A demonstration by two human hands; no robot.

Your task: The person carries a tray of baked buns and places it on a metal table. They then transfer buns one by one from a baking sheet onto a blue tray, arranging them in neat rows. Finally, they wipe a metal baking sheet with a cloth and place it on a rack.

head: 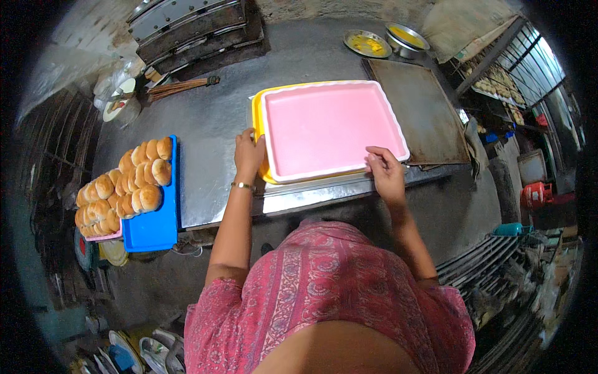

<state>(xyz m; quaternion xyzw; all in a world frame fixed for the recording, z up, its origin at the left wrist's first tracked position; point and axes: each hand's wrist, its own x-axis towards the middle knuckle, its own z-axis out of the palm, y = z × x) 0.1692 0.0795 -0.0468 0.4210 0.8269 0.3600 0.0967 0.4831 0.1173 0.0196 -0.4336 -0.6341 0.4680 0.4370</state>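
Note:
A pink plastic tray (327,128) with a white wavy rim lies on a yellow tray (256,114), which shows at its left and front edges. Both rest on a metal sheet or tray at the table's front. My left hand (249,152) is at the left edge of the yellow tray, with its thumb near the pink tray's rim; some fingertips are hidden. My right hand (387,172) is at the front right corner of the pink tray, fingers curled over the rim; whether they grip it is unclear. No food lies in the pink tray.
Golden bread rolls (149,198) sit on a blue tray (152,233) at left. A dark baking sheet (416,112) lies at right. Behind stand a plate (367,44) and a bowl (408,37) with yellow contents. A stick bundle (182,88) and a white tub (122,112) are at back left.

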